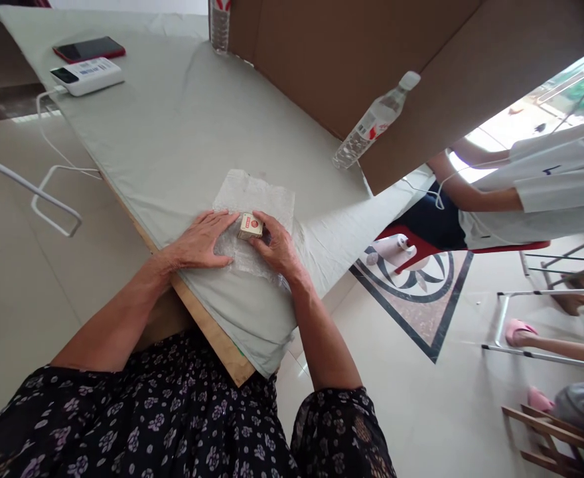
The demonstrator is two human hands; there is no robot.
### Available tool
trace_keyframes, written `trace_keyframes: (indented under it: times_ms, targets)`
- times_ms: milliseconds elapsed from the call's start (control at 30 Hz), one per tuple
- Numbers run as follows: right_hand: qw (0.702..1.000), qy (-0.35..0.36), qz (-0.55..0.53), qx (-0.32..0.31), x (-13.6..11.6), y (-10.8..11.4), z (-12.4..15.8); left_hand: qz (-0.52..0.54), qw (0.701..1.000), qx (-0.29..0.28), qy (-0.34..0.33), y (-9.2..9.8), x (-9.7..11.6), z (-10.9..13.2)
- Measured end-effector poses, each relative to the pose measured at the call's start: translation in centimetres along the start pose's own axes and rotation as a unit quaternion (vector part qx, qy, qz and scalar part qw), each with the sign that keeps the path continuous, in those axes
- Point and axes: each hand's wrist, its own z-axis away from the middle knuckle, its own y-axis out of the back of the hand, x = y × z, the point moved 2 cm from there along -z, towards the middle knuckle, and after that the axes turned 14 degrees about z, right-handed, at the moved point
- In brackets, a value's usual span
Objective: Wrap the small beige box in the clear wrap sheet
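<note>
A small cream box with red print sits on a sheet of clear bubble wrap near the table's front corner. My right hand holds the box from its right side, thumb and fingers against it. Flat on the left part of the bubble wrap lies my left hand, with its fingers stretched out and the thumb apart. Its fingertips come close to the box; whether they touch it I cannot tell.
A white power bank with a cable and a phone lie at the far left. Brown cardboard stands across the back, with a water bottle before it. Another person sits at the right.
</note>
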Motion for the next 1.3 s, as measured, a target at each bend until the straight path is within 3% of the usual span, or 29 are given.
trace_keyframes:
  times_ms: [167,233,400,533,700,833,1033,1133,1300]
  targets:
    - [0.997,-0.015,0.066,0.046,-1.7,3.1,2.8,0.028,0.999,0.029,-0.029,0.6,0.1,1.6]
    - [0.996,0.008,0.085,0.034,-2.8,4.0,4.9,0.027,0.997,0.044,-0.052,0.7,0.2,3.0]
    - [0.979,0.068,0.189,-0.037,-4.5,2.3,7.7,-0.013,0.997,0.038,-0.061,-0.1,0.7,5.4]
    - [0.975,0.057,0.214,0.010,-4.7,0.9,6.8,-0.030,0.996,0.049,-0.067,-0.8,1.5,5.1]
    - [0.978,0.035,0.177,0.108,-4.3,1.9,5.0,-0.016,0.990,0.125,-0.068,-0.9,2.6,2.7]
    - [0.986,-0.008,0.123,0.111,-3.1,2.9,2.9,0.083,0.977,0.191,-0.036,-0.4,3.0,0.1]
    - [0.994,-0.064,-0.066,0.066,-0.7,2.7,-1.0,0.258,0.938,0.226,0.058,-0.1,2.5,-3.2]
    - [0.986,-0.094,-0.126,0.054,-0.2,1.9,-1.6,0.294,0.922,0.238,0.078,-0.4,2.2,-3.9]
    - [0.981,-0.112,-0.137,0.084,-0.6,1.3,-0.7,0.309,0.917,0.241,0.070,-0.9,2.3,-3.5]
